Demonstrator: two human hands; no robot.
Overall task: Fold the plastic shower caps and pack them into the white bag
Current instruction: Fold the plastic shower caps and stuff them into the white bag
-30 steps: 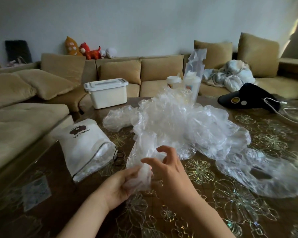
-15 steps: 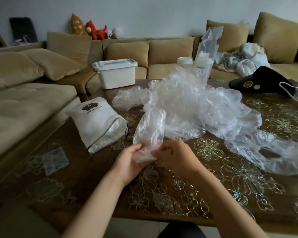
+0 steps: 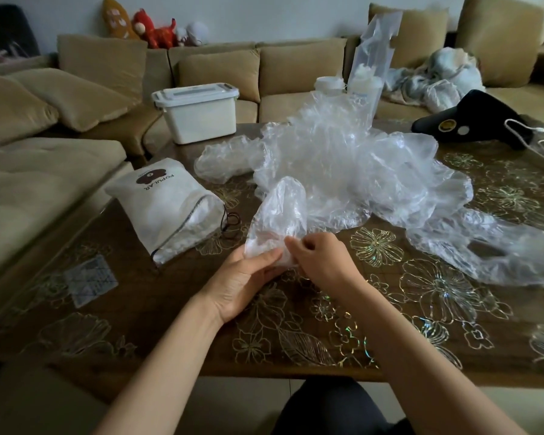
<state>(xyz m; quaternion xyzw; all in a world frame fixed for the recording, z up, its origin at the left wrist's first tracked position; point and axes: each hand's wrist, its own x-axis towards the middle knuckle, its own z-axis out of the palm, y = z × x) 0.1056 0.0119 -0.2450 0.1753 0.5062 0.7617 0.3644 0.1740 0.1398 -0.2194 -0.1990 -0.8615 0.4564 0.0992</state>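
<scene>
Lettering reading "POPULAR", beneath a brown motif, is printed on the white drawstring fabric bag [image 3: 167, 208], which is laid on the dark floral-patterned surface [image 3: 157, 328] left of the hands. A crumpled clear plastic shower cap [image 3: 280, 211] is pinched in the grip of the left hand [image 3: 242, 281] and the right hand [image 3: 324, 262], just before the heap of clear plastic shower caps [image 3: 358, 164]. Beige sofas [image 3: 38, 183] are ranged around.

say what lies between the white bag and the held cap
Head view: only the black drawstring loop of the white bag, on bare table top beside the held cap.

Home living room: sofa [image 3: 201, 67], plush toys [image 3: 157, 29]
</scene>
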